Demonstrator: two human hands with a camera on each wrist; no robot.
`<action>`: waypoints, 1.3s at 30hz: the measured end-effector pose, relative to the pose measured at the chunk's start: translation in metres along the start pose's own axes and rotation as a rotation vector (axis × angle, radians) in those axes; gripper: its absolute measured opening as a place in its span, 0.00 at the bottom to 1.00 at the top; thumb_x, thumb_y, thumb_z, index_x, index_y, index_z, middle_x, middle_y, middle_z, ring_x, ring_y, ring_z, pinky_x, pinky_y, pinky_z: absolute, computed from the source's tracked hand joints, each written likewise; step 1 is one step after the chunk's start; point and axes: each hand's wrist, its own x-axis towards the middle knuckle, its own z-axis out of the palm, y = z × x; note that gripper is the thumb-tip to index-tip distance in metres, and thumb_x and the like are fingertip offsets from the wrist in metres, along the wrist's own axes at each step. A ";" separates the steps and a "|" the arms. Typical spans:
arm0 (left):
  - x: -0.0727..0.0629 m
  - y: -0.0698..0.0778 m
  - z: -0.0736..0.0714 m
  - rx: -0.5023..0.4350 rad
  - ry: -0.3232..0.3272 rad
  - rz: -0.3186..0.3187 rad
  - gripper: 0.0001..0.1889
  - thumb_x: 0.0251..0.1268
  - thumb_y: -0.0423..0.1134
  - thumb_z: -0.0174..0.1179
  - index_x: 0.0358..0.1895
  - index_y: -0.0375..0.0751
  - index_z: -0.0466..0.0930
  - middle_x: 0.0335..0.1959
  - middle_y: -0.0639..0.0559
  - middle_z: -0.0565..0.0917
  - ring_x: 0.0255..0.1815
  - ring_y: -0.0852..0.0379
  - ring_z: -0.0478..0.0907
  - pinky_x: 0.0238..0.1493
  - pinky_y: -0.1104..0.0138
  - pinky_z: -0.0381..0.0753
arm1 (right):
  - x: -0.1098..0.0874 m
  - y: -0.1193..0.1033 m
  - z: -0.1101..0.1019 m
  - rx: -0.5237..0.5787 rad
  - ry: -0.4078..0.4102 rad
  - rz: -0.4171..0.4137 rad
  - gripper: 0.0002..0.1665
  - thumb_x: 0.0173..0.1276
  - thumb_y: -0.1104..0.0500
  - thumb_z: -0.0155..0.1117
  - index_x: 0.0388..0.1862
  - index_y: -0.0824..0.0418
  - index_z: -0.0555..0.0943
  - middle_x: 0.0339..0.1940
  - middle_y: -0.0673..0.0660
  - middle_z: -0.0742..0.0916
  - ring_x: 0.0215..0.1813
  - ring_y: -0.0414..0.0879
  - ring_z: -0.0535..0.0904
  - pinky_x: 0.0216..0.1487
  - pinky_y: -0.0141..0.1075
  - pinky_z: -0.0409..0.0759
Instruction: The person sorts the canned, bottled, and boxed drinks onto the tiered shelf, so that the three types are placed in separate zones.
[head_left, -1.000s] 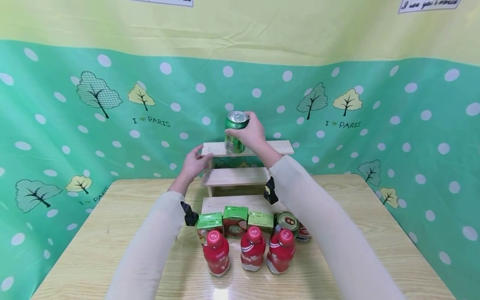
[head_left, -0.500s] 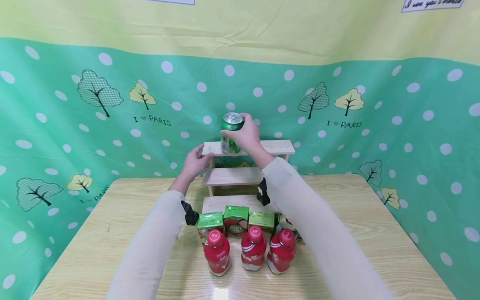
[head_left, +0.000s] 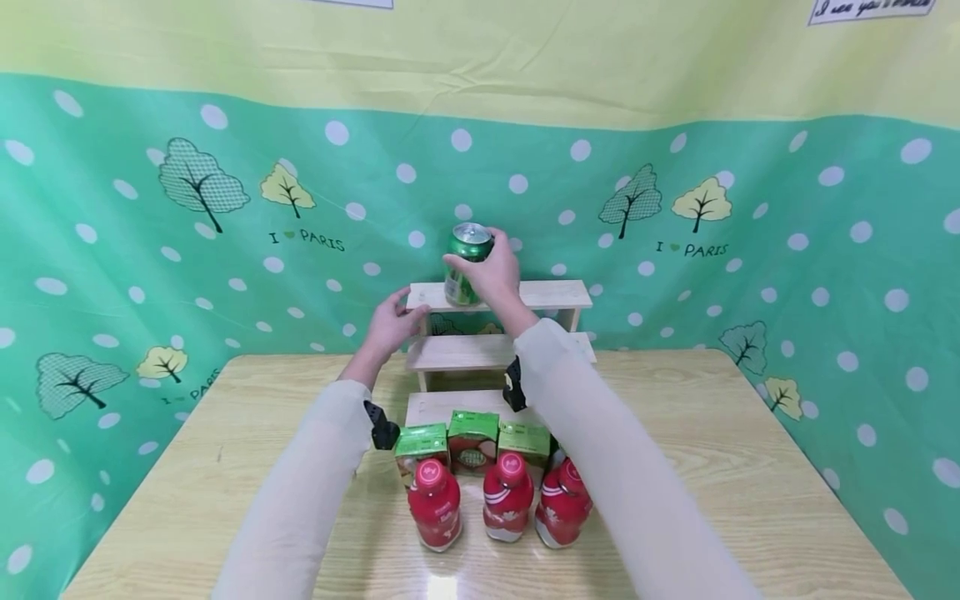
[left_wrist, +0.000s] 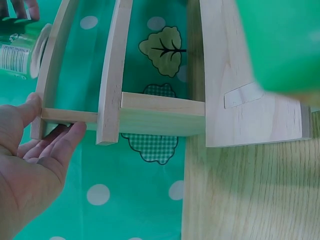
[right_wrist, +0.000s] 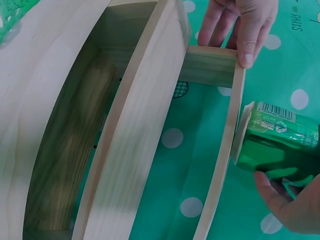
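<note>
A green drink can (head_left: 461, 287) stands upright at the top tier of the small wooden shelf (head_left: 551, 293), left of its middle. My right hand (head_left: 495, 268) grips the can from the right, thumb on its near side. In the right wrist view the base of the can (right_wrist: 275, 145) is at the top board; whether it fully rests there I cannot tell. At the left end of the top board, my left hand (head_left: 392, 327) holds the wood. The left wrist view shows that thumb on the board's edge and the fingers (left_wrist: 62, 147) below, beside the upright.
Drink cartons with green tops (head_left: 472, 442) stand in a row before the lowest tier. Several red bottles (head_left: 435, 508) stand nearer on the wooden table (head_left: 285, 467). My right sleeve (head_left: 592, 433) covers the area to their right. A green patterned cloth (head_left: 315, 175) hangs behind.
My right hand and the can have shifted slightly left along the top board. The right forearm has swung left, covering the cans behind the bottles. My left hand stays put.
</note>
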 end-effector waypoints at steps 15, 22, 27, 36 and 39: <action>0.002 0.000 0.002 0.010 -0.015 0.012 0.37 0.69 0.46 0.53 0.75 0.45 0.44 0.70 0.35 0.61 0.65 0.42 0.68 0.61 0.57 0.77 | -0.001 0.008 0.007 -0.130 -0.014 -0.080 0.52 0.55 0.43 0.70 0.73 0.51 0.55 0.66 0.55 0.72 0.66 0.51 0.70 0.65 0.49 0.73; 0.005 -0.002 0.001 0.009 -0.011 0.008 0.37 0.69 0.47 0.53 0.75 0.46 0.44 0.70 0.34 0.60 0.61 0.40 0.72 0.61 0.55 0.77 | 0.001 0.016 0.002 -0.116 -0.140 -0.090 0.56 0.58 0.52 0.70 0.76 0.45 0.45 0.71 0.54 0.67 0.70 0.52 0.64 0.69 0.51 0.68; 0.005 -0.002 0.001 0.011 -0.015 0.014 0.37 0.69 0.47 0.53 0.75 0.46 0.44 0.70 0.34 0.60 0.60 0.39 0.72 0.61 0.54 0.76 | 0.000 0.018 0.001 -0.076 -0.149 -0.105 0.56 0.58 0.53 0.70 0.76 0.44 0.45 0.72 0.54 0.66 0.71 0.52 0.62 0.70 0.51 0.66; 0.002 0.000 0.003 0.006 -0.023 0.012 0.37 0.70 0.46 0.52 0.75 0.45 0.43 0.70 0.34 0.60 0.62 0.39 0.71 0.61 0.55 0.76 | -0.002 0.019 0.005 -0.077 -0.093 -0.097 0.56 0.57 0.53 0.71 0.75 0.44 0.46 0.71 0.54 0.67 0.70 0.52 0.64 0.70 0.50 0.67; 0.000 0.001 0.002 0.007 -0.020 0.014 0.37 0.70 0.46 0.52 0.75 0.45 0.42 0.70 0.34 0.60 0.63 0.40 0.70 0.62 0.55 0.76 | -0.003 0.018 0.007 -0.071 -0.086 -0.098 0.56 0.57 0.53 0.71 0.75 0.45 0.47 0.71 0.54 0.67 0.70 0.52 0.64 0.70 0.50 0.67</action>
